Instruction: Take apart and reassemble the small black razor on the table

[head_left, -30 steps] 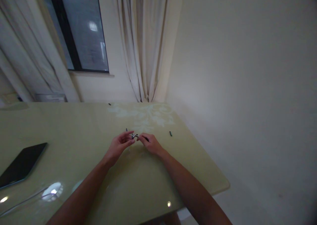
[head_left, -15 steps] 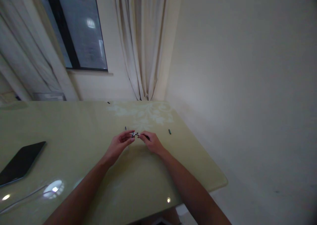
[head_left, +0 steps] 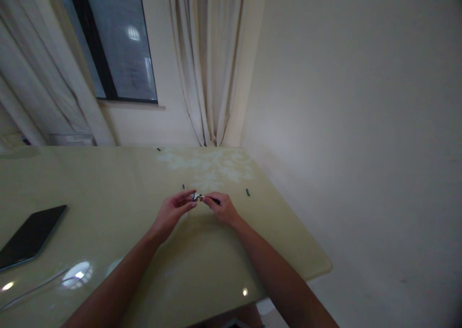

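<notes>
Over the table, my left hand (head_left: 174, 211) pinches a small white and black piece (head_left: 196, 196) between thumb and fingers. Its exact kind is too small to tell. Close on its right, my right hand (head_left: 222, 208) is closed on a thin dark tool (head_left: 216, 201), whose tip meets or nearly meets the small piece. Most of the tool is hidden in the fingers. Just behind my left hand lies a slim white stick-like thing with a dark end (head_left: 184, 187). A short dark green cylinder (head_left: 248, 192) lies to the right of my right hand.
The glossy pale-green table (head_left: 144, 174) has its right edge alongside a bare wall (head_left: 342, 125). A black tablet (head_left: 34, 234) and a white cable (head_left: 32, 288) lie on the left. Near the far edge is a small dark piece (head_left: 159, 149). Curtains (head_left: 207, 68) hang behind.
Both hands keep nearly the same place and grip. The view has shifted very slightly; nothing else on the table has visibly moved.
</notes>
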A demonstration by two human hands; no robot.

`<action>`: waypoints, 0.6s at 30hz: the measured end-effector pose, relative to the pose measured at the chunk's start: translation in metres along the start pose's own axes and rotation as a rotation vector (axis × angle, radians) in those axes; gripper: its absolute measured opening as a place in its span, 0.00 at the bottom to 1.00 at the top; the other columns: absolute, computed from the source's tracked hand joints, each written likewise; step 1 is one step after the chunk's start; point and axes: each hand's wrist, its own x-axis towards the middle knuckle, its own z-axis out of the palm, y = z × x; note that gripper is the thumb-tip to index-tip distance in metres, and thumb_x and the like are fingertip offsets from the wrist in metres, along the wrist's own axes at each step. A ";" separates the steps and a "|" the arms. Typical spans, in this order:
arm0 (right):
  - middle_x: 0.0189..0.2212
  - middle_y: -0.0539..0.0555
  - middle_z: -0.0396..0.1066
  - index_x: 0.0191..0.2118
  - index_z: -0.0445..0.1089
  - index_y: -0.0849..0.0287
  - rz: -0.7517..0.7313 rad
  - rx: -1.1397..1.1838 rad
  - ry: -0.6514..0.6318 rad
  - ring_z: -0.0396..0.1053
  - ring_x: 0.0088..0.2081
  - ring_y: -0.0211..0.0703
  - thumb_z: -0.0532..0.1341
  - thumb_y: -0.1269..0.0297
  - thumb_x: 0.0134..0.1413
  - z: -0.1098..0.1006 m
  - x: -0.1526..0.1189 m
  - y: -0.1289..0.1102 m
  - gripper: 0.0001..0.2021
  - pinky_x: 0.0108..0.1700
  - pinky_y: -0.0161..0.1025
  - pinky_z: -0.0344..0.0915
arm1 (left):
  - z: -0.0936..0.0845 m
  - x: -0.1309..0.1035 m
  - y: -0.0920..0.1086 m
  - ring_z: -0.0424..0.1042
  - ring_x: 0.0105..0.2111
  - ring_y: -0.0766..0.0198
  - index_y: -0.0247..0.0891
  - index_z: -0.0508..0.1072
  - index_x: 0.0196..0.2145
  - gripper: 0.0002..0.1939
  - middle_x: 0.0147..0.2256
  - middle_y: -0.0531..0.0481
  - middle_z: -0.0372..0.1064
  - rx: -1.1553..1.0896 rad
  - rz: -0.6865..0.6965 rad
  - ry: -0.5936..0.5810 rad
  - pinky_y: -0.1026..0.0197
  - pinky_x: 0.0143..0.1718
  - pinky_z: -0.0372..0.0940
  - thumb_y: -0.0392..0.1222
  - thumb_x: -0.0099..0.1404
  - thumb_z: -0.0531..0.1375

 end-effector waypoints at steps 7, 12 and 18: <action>0.31 0.53 0.77 0.40 0.81 0.58 0.002 0.028 -0.008 0.69 0.32 0.42 0.61 0.44 0.63 -0.002 0.001 0.002 0.21 0.37 0.37 0.63 | 0.000 -0.001 0.004 0.79 0.44 0.52 0.38 0.79 0.51 0.34 0.41 0.43 0.82 0.022 0.010 -0.018 0.48 0.52 0.72 0.52 0.48 0.76; 0.33 0.54 0.77 0.39 0.81 0.57 -0.018 -0.008 0.023 0.70 0.34 0.42 0.62 0.46 0.63 -0.002 0.002 0.002 0.19 0.39 0.37 0.63 | -0.002 0.000 0.003 0.78 0.43 0.54 0.40 0.78 0.54 0.34 0.43 0.43 0.81 -0.003 0.015 -0.041 0.53 0.49 0.72 0.55 0.51 0.74; 0.32 0.54 0.76 0.39 0.80 0.58 -0.052 -0.040 0.010 0.69 0.33 0.41 0.62 0.48 0.64 -0.005 0.002 0.001 0.18 0.38 0.37 0.62 | -0.003 0.002 -0.002 0.77 0.40 0.57 0.37 0.81 0.49 0.28 0.43 0.41 0.81 -0.017 -0.012 -0.023 0.56 0.45 0.71 0.57 0.57 0.71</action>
